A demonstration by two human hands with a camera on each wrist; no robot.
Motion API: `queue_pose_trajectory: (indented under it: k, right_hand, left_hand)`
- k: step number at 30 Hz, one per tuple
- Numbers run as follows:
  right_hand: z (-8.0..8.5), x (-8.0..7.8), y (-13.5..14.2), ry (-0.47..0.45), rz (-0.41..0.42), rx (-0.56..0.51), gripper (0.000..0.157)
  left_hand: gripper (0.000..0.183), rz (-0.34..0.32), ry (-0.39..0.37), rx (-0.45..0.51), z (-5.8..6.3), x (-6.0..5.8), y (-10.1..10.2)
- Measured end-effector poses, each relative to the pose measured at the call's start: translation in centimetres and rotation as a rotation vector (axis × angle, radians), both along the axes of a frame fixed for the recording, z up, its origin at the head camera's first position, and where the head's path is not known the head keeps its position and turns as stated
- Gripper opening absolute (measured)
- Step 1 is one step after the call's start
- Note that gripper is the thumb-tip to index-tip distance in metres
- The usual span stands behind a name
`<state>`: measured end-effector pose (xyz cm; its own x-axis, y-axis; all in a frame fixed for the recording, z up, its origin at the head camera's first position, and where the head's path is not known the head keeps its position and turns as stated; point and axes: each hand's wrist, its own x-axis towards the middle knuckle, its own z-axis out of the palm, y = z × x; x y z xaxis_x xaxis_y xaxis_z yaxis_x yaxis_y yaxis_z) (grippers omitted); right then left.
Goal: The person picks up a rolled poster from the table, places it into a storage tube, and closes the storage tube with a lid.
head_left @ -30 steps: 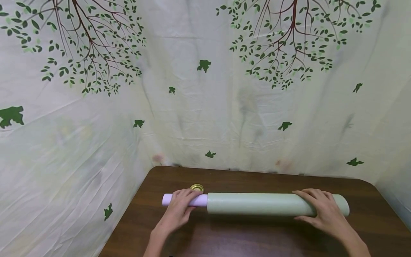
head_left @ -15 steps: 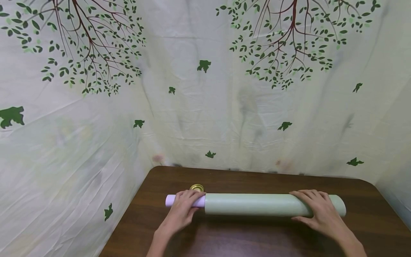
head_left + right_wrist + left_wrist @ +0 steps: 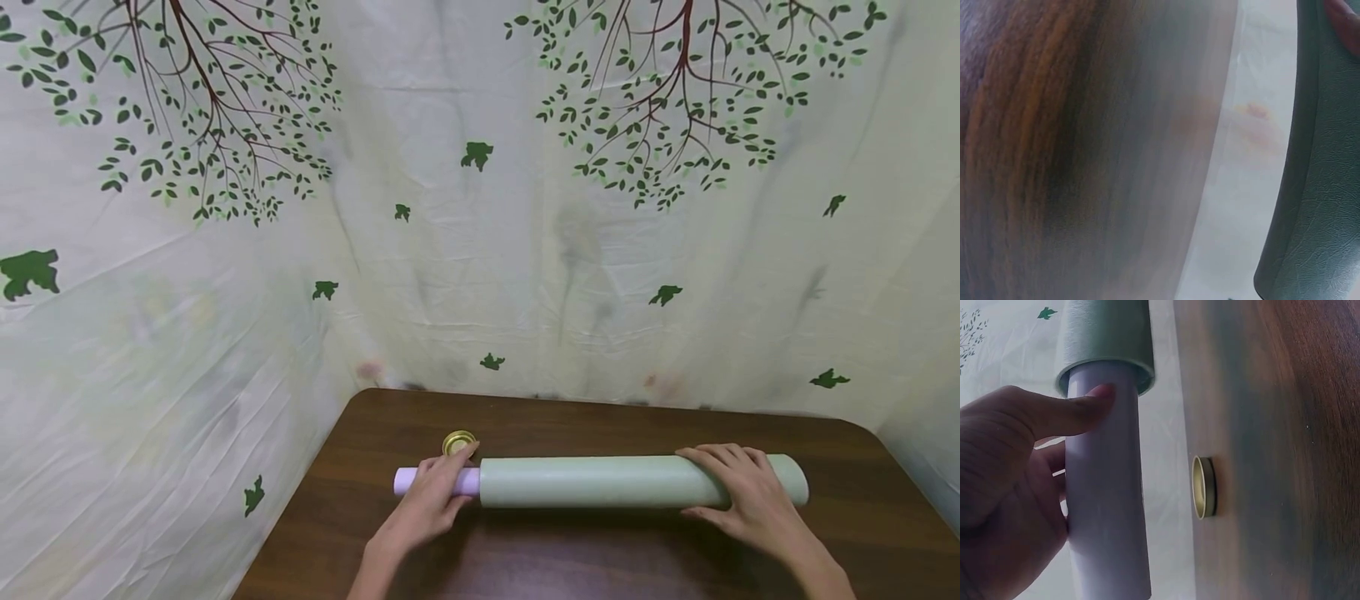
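Note:
A pale green tube [image 3: 585, 482] with a leather-like surface is held level over the table. From its left end sticks a narrower lilac roll [image 3: 406, 480], and the left wrist view shows that roll [image 3: 1107, 506] running inside the green rim [image 3: 1075, 370]. My left hand [image 3: 427, 503] grips the lilac roll close to the rim, thumb across one side and fingers behind. Near the tube's right end my right hand [image 3: 746, 487] holds the green tube, thumb below and fingers over the top. The right wrist view catches only a fingertip [image 3: 1346, 24] on the green surface.
A round gold lid-like ring [image 3: 459, 442] lies on the brown wooden table [image 3: 570, 558], just behind my left hand. White cloth walls [image 3: 517, 275] printed with trees and leaves enclose the table's back and sides.
The lilac roll has slid rightward, so less of it shows outside the green tube. My left hand moved right with it. The tube and right hand shifted slightly left.

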<state>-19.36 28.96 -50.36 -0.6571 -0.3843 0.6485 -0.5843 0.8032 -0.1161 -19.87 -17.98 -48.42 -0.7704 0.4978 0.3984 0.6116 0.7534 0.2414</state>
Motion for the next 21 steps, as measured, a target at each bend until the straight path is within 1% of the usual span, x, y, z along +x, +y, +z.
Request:
queue_pose_trajectory:
  k: [8, 15, 21]
  right_hand:
    - [0.05, -0.01, 0.00, -0.007, 0.009, -0.014, 0.085]
    - [-0.02, -0.03, 0.04, -0.003, 0.010, -0.016, 0.086]
    - [-0.09, -0.11, 0.08, 0.006, 0.023, -0.026, 0.086]
  left_hand:
    - [0.071, -0.025, -0.004, 0.014, -0.21, 0.06, 0.21]
    - [0.070, -0.039, 0.028, -0.003, -0.47, 0.05, 0.41]
    - [0.070, -0.029, -0.003, 0.003, -0.49, 0.11, 0.61]
